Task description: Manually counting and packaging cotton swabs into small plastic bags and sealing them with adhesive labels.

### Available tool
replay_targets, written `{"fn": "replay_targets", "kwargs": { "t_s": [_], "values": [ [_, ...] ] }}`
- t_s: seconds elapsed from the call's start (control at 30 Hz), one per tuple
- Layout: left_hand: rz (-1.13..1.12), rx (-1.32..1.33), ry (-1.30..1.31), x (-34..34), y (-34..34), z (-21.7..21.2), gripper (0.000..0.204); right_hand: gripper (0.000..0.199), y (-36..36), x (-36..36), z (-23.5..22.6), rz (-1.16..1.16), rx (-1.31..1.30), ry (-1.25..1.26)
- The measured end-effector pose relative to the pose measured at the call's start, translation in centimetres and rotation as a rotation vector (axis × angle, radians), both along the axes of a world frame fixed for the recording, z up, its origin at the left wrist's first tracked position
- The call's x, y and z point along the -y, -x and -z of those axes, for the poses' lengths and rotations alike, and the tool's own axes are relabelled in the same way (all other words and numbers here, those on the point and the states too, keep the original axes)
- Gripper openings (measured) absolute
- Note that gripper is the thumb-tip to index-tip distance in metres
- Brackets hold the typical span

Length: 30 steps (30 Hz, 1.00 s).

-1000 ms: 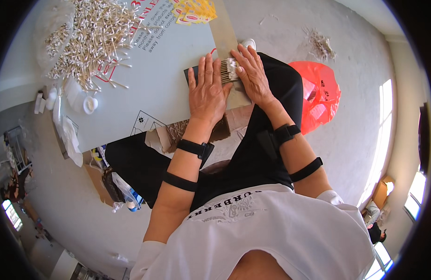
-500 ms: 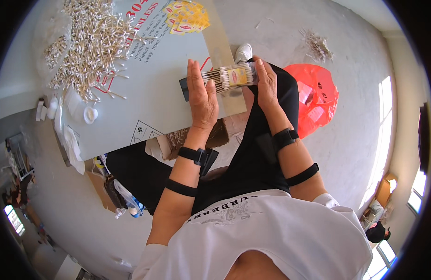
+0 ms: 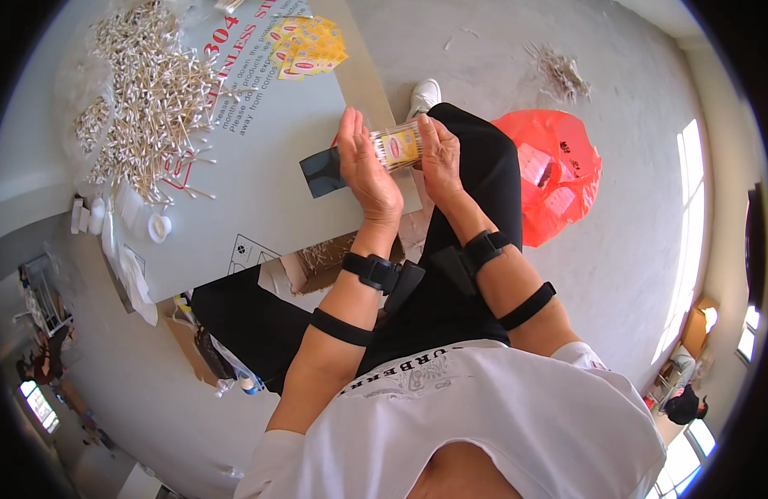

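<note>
Swab packet (image 3: 396, 147) between palms (raised).

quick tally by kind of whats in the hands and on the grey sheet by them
Bundle of cotton swabs, held between left hand and right hand: 1
Loose heap of cotton swabs: 1
Pile of yellow labels: 1
Dark flat card: 1
Small white round lid: 1
Total: 5

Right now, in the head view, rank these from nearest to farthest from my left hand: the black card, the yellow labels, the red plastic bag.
From the left hand:
1. Black card, just left on the table.
2. Yellow labels, up the table.
3. Red plastic bag, on the floor, right.
</note>
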<state>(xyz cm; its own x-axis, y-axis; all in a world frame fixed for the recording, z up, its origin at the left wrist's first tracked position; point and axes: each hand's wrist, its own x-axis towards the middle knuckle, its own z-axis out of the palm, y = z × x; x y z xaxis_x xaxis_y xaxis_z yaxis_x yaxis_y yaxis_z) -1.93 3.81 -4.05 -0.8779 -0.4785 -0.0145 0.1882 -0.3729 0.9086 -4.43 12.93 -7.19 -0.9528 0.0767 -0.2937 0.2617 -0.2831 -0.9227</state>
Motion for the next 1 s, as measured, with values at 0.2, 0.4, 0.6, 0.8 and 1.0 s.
{"fn": "replay_targets", "kwargs": {
  "t_s": [0.2, 0.4, 0.6, 0.8, 1.0],
  "values": [
    [0.019, -0.039, -0.019, 0.7, -0.5, 0.4, 0.066, 0.041, 0.0, -1.0, 0.5, 0.011, 0.203, 0.441],
    [0.004, -0.022, 0.166, 0.1, -0.5, 0.6, 0.065, 0.038, -0.8, -1.1, 1.2, -0.035, 0.202, 0.479],
    [0.029, 0.029, 0.226, -0.1, -0.5, 0.3, 0.067, 0.022, -0.8, 0.5, 0.4, 0.080, 0.140, 0.354],
    [0.138, -0.020, 0.320, 0.4, -0.6, 0.5, 0.068, 0.039, -0.8, 0.1, -1.4, -0.115, 0.142, 0.161],
    [0.124, -0.003, 0.235, 0.2, -0.7, 0.0, 0.070, 0.088, 0.9, -4.2, -5.6, -0.425, -0.548, -1.021]
  ]
}}
